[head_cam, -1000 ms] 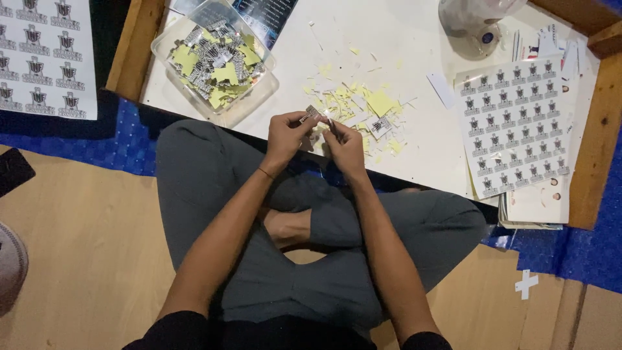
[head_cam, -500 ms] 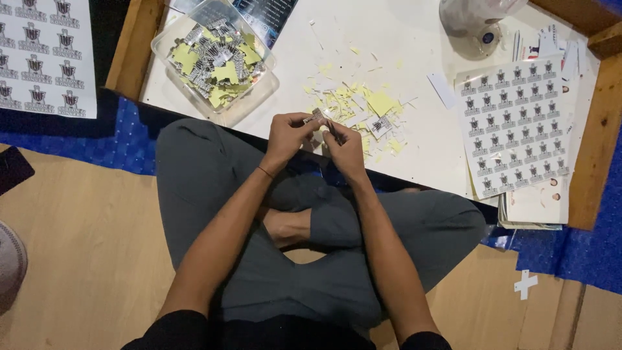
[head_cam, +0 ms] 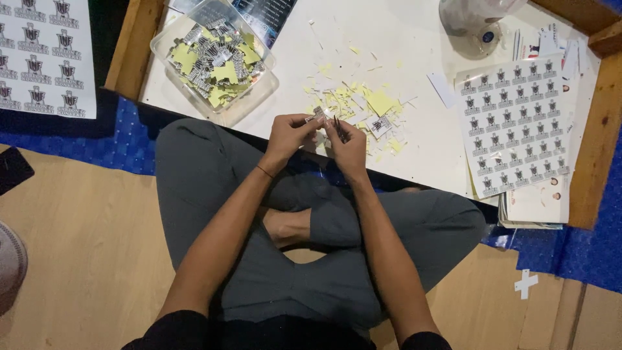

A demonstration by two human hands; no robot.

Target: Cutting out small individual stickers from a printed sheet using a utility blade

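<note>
My left hand [head_cam: 289, 133] and my right hand [head_cam: 348, 144] meet over the near edge of the white low table [head_cam: 414, 142]. The left hand's fingertips pinch a small black-and-white sticker piece [head_cam: 317, 115]. My right hand grips a thin dark tool, likely tweezers [head_cam: 337, 124], its tip touching the sticker. Just beyond my hands lies a pile of yellow and white paper scraps [head_cam: 359, 104].
A clear plastic tub [head_cam: 214, 58] of cut stickers and yellow backing sits at the table's left. A printed sticker sheet [head_cam: 515, 123] lies at the right, another sheet [head_cam: 45, 55] on the floor at the left. A roll of tape [head_cam: 476, 19] stands at the back. My crossed legs are under the table edge.
Both hands stay together at the table edge; the fingers have shifted slightly on the sticker piece. Nothing else has moved.
</note>
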